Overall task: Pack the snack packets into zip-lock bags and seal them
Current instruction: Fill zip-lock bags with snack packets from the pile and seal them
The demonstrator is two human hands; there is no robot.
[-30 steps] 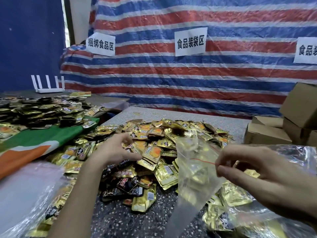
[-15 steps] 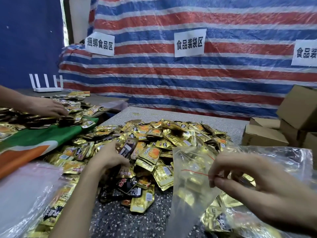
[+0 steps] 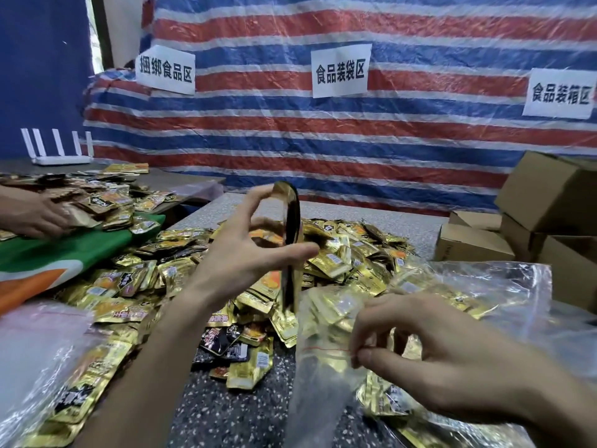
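My left hand [image 3: 248, 250] is raised above the table and pinches a black and gold snack packet [image 3: 290, 227], held on edge and upright. Below it a heap of gold snack packets [image 3: 349, 263] covers the speckled table [image 3: 226, 412]. My right hand [image 3: 429, 357] pinches the red-lined mouth of a clear zip-lock bag [image 3: 319, 360], which hangs down toward the table's near edge. The held packet sits just above and left of the bag's mouth.
Filled clear bags lie at the left [image 3: 38, 367] and right [image 3: 504, 286]. Cardboard boxes [image 3: 549, 202] stack at the far right. Another person's hand [image 3: 35, 218] rests on packets over a green and orange cloth [image 3: 64, 253]. A white router [image 3: 58, 153] stands far left.
My left hand lifted a packet off the heap and raised it toward the bag's mouth. My right hand kept its pinch on the bag. The other person's hand stays on the left pile.
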